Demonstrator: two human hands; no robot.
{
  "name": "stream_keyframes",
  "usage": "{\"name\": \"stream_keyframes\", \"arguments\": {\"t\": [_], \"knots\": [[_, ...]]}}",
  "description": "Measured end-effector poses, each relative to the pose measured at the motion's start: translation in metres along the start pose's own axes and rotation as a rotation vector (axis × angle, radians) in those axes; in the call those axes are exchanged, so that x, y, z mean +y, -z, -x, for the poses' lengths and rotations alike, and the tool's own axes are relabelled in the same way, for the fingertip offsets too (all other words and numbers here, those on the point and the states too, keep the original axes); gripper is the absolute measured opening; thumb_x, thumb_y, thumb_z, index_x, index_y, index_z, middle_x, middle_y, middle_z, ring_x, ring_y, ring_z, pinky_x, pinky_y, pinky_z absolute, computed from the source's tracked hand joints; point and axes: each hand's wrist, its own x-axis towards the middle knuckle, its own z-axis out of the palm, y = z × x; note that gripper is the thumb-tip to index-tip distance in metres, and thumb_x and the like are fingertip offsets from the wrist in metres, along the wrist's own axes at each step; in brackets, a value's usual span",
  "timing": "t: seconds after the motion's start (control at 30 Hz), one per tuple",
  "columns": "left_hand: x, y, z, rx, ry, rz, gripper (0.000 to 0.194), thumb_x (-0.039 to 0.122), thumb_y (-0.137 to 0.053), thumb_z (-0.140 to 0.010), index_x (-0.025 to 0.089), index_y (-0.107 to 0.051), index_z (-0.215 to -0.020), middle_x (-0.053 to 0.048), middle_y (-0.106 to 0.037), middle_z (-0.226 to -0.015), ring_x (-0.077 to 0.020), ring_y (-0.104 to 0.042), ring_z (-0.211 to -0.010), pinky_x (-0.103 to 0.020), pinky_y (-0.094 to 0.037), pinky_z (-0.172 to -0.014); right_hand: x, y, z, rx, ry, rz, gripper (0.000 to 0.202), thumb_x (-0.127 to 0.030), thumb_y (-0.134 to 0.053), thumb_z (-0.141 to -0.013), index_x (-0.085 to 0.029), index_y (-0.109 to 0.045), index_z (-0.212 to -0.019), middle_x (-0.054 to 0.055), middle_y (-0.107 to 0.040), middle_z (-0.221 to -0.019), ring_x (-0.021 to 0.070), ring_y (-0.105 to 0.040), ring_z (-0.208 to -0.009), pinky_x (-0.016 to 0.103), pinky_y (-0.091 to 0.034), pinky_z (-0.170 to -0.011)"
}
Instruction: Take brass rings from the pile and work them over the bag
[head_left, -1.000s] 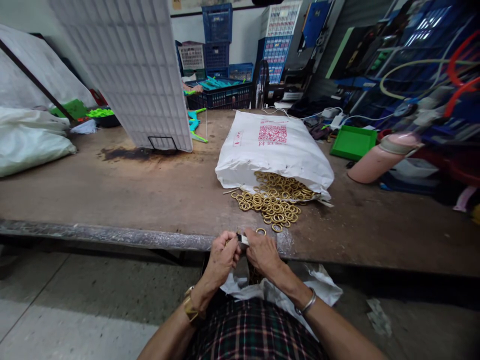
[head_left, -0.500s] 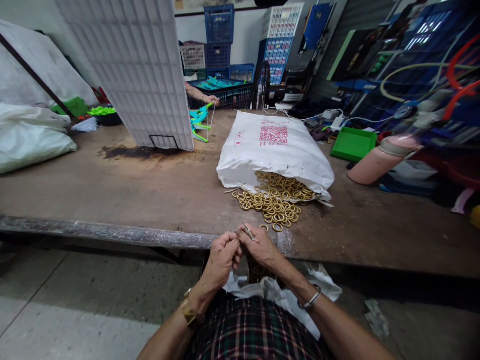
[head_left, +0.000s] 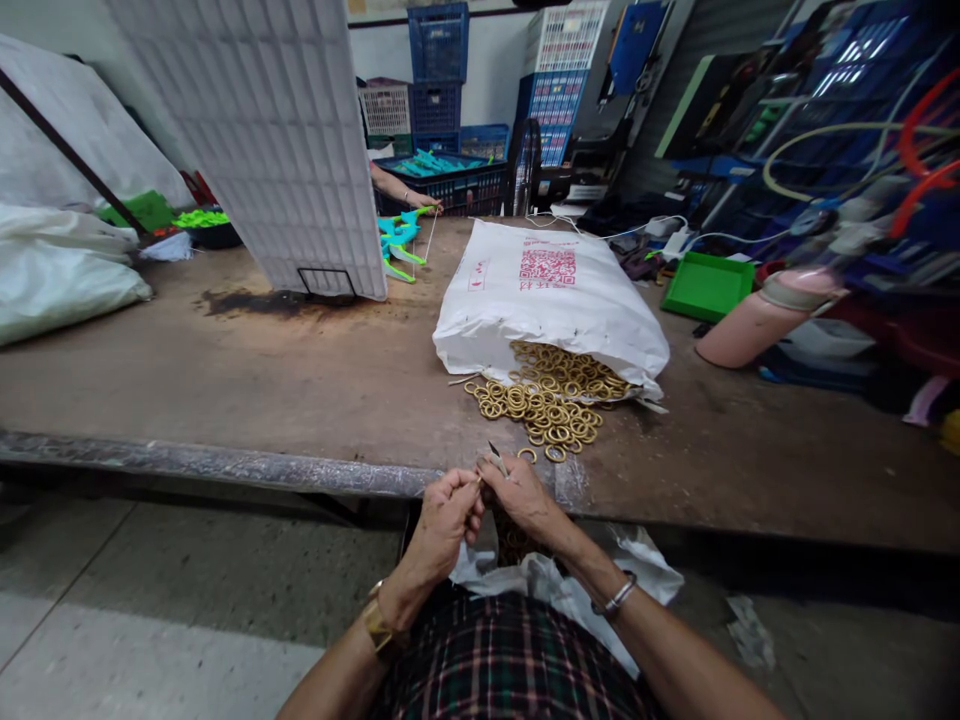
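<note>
My left hand [head_left: 448, 512] is closed in a pinch on a small gold ring, mostly covered by the fingers. Touching it, my right hand [head_left: 521, 492] is wrapped round a small pointed blade [head_left: 497, 457] whose tip sticks up from the fingers. Both hands are at the table's front edge. Just beyond them lies a pile of gold rings [head_left: 551, 410], spilling from the open mouth of a white sack [head_left: 555, 290] with red print. Below my hands, more rings [head_left: 514, 543] show in a white bag [head_left: 551, 583] by my lap.
A tall white ribbed panel [head_left: 277, 150] stands on the brown table [head_left: 300, 380]. Behind it, another person's hand [head_left: 427, 203] holds turquoise and green pieces [head_left: 399, 238]. At the right are a green tray [head_left: 709, 287] and a pink bottle [head_left: 761, 320]. Crates [head_left: 437, 45] are stacked behind.
The blade in my right hand has tilted more upright, and a bit of gold now shows between my fingers. The other person's hand has shifted slightly with the turquoise pieces.
</note>
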Motion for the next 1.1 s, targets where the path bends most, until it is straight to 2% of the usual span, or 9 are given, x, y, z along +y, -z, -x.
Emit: {"name": "stream_keyframes", "arguments": {"t": [0.13,0.27,0.43,0.53,0.77,0.93,1.0,1.1], "knots": [[0.000,0.000,0.001,-0.002,0.020,0.013,0.028,0.042,-0.057,-0.069,0.016,-0.048,-0.070,0.006,-0.045,-0.054,-0.0038,-0.037,-0.039,-0.015,-0.026,-0.036,0.005,0.001,-0.001,0.042,0.000,0.041,0.030,-0.037,-0.037,-0.078,-0.017,-0.046,-0.058,-0.004,-0.046,-0.052,0.0087,-0.041,-0.050,0.020,-0.031,-0.049],[0.003,0.001,-0.001,0.009,0.003,0.024,0.029,0.043,-0.057,-0.069,0.016,-0.048,-0.074,0.006,-0.045,-0.054,-0.0038,-0.037,-0.040,-0.015,-0.025,-0.036,0.013,0.004,0.000,0.133,0.033,0.198,0.027,-0.033,-0.035,-0.080,-0.018,-0.046,-0.059,-0.003,-0.046,-0.052,0.0097,-0.040,-0.050,0.021,-0.029,-0.049],[0.003,0.002,-0.003,0.047,-0.058,-0.066,0.027,0.043,-0.054,-0.072,0.016,-0.047,-0.074,0.006,-0.045,-0.053,-0.0045,-0.038,-0.040,-0.015,-0.027,-0.036,0.016,0.005,0.010,0.058,0.160,0.538,0.015,-0.017,-0.037,-0.076,-0.018,-0.051,-0.070,0.000,-0.053,-0.060,0.0108,-0.044,-0.054,0.021,-0.028,-0.052],[0.002,0.001,-0.002,0.051,-0.106,-0.148,0.026,0.042,-0.051,-0.074,0.017,-0.046,-0.071,0.005,-0.046,-0.054,-0.0048,-0.039,-0.041,-0.015,-0.029,-0.037,0.011,0.004,0.014,0.004,0.190,0.685,0.018,-0.011,-0.039,-0.071,-0.018,-0.054,-0.078,0.003,-0.060,-0.067,0.0121,-0.049,-0.059,0.022,-0.028,-0.055],[0.000,0.002,-0.001,0.071,-0.123,-0.186,0.021,0.037,-0.049,-0.074,0.017,-0.045,-0.070,0.006,-0.046,-0.053,-0.0051,-0.039,-0.040,-0.015,-0.028,-0.037,0.007,0.005,0.015,-0.041,0.171,0.785,0.025,-0.008,-0.039,-0.070,-0.017,-0.055,-0.087,0.005,-0.065,-0.078,0.0140,-0.056,-0.069,0.022,-0.029,-0.058],[0.001,0.002,0.001,0.061,-0.137,-0.199,0.025,0.041,-0.050,-0.075,0.017,-0.045,-0.069,0.005,-0.046,-0.054,-0.0052,-0.039,-0.041,-0.016,-0.028,-0.037,0.004,0.004,0.014,-0.061,0.135,0.865,0.026,-0.009,-0.040,-0.071,-0.017,-0.055,-0.091,0.006,-0.066,-0.081,0.0148,-0.058,-0.070,0.023,-0.028,-0.056],[0.006,0.001,0.006,0.028,-0.135,-0.202,0.028,0.044,-0.050,-0.076,0.017,-0.045,-0.069,0.005,-0.046,-0.053,-0.0052,-0.039,-0.040,-0.016,-0.029,-0.038,0.004,0.007,0.011,-0.047,0.083,0.913,0.026,-0.011,-0.039,-0.073,-0.017,-0.056,-0.092,0.007,-0.066,-0.079,0.0153,-0.058,-0.067,0.024,-0.027,-0.054],[0.015,-0.003,0.017,-0.089,-0.129,-0.197,0.031,0.047,-0.051,-0.076,0.017,-0.046,-0.069,0.005,-0.045,-0.051,-0.0056,-0.039,-0.040,-0.017,-0.031,-0.038,0.006,0.015,0.005,0.001,0.018,0.957,0.025,-0.011,-0.039,-0.074,-0.016,-0.056,-0.092,0.008,-0.065,-0.074,0.0153,-0.056,-0.063,0.024,-0.026,-0.052]]}}
